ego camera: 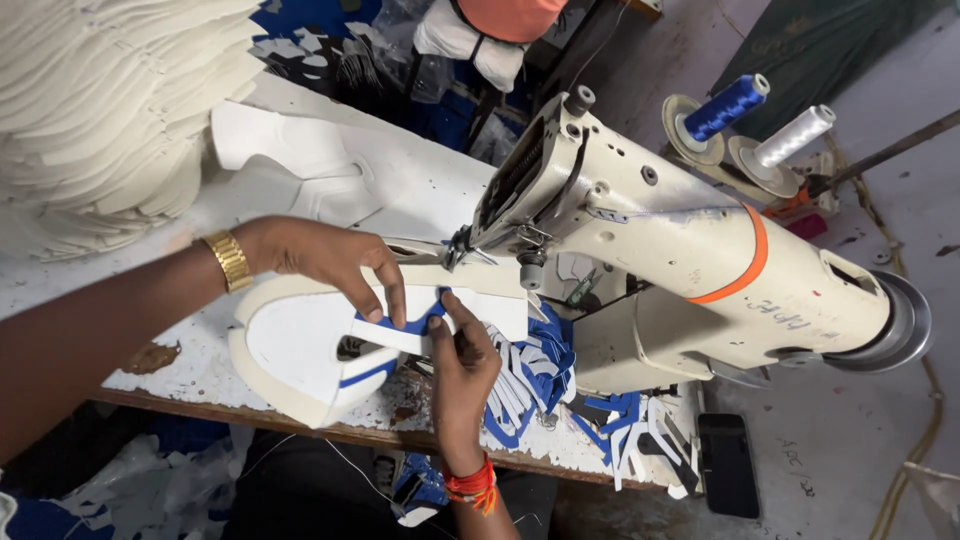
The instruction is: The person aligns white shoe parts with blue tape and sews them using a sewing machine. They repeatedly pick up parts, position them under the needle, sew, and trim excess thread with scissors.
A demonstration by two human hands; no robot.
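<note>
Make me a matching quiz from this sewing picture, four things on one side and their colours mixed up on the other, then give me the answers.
Things:
1. band around the sewing machine arm
2. thread spool nearer the machine
3. watch on the left wrist
4. flat phone-like slab at the table edge

Colours:
A. gold
B. black
C. orange
D. blue

Pairs: 1-C, 2-D, 3-A, 4-B

Left hand (330, 262) flat, fingers pressing; right hand (462, 362) pinching.
</note>
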